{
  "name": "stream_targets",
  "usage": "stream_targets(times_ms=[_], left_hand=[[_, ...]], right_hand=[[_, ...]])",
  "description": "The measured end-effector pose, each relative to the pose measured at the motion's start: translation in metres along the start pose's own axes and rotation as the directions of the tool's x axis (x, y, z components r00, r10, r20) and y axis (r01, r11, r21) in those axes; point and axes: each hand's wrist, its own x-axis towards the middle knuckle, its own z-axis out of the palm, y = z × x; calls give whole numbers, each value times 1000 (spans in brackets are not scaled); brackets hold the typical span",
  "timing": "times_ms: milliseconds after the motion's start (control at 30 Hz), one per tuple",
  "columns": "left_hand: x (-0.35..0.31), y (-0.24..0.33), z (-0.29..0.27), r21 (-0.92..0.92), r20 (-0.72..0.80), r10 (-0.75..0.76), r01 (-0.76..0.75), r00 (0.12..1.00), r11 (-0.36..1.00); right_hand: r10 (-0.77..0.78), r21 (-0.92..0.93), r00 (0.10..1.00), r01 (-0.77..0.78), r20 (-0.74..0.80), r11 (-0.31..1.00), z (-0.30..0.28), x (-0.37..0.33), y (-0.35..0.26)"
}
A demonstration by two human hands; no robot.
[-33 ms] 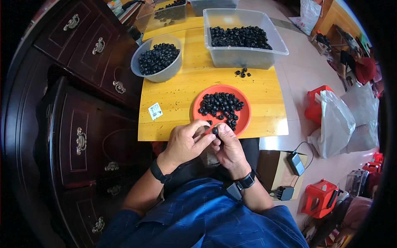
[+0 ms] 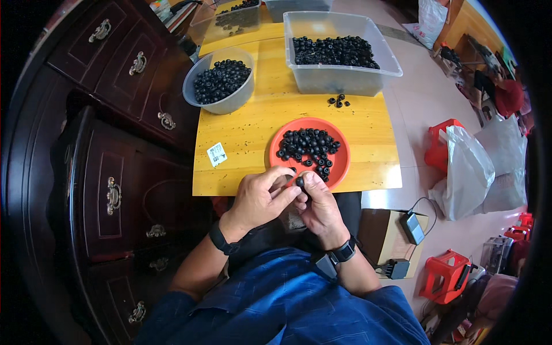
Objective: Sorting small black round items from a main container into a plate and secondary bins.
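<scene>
Just over the near rim of an orange-red plastic plate (image 2: 344, 154), my two hands meet. My right hand (image 2: 319, 204) pinches a small round black bead (image 2: 299, 181) between thumb and fingertips. Against it from the left comes my left hand (image 2: 259, 198), its fingers curled and its thumb reaching the right fingertips; what it grips, if anything, is hidden. On the plate lies a heap of similar black beads (image 2: 310, 141), several showing a pale-rimmed hole. One more black bead (image 2: 292, 169) shows by the left index fingertip.
A round clear tub (image 2: 246, 95) and a rectangular clear bin (image 2: 339, 83) hold many black beads. Several loose beads (image 2: 339, 102) and a white label (image 2: 217, 154) lie on the yellow table (image 2: 241, 178). Dark drawers (image 2: 112, 195) flank the left; red stools (image 2: 445, 276) and plastic bags (image 2: 468, 172) stand right.
</scene>
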Motion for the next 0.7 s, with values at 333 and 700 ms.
stream_targets(times_ms=[333, 700], left_hand=[[-1, -19, 12, -372, 98, -180, 204, 979, 905], [42, -32, -35, -131, 36, -232, 235, 972, 963]], right_hand=[[-26, -42, 998, 24, -49, 999, 5, -1, -1], [178, 97, 962, -161, -208, 982, 16, 9, -5]])
